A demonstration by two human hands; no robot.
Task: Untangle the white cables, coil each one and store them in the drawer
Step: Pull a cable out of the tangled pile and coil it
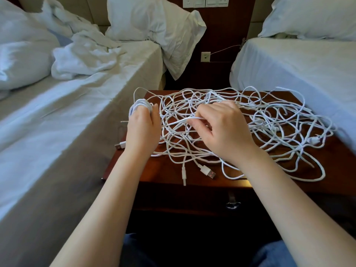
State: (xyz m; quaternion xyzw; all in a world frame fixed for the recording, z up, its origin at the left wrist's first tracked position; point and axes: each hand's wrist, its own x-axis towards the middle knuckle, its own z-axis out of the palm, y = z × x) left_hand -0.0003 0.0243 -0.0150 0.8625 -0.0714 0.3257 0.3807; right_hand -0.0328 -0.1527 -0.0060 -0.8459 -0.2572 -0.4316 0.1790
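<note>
A tangle of white cables (269,120) covers the top of a dark wooden nightstand (165,172). My left hand (143,128) grips a small coil of white cable (139,106) at the nightstand's left edge. A strand runs from that coil to my right hand (221,128), which pinches it over the middle of the tangle. Two USB plugs (208,171) lie near the front edge, and another plug (120,145) hangs off the left side. The drawer front below shows a metal pull handle (233,204); the drawer looks closed.
A bed with rumpled white sheets (77,83) lies close on the left, another bed (298,64) on the right. Pillows (154,22) lean at the headboards. A wall socket (205,56) sits behind the nightstand. My knees are at the bottom.
</note>
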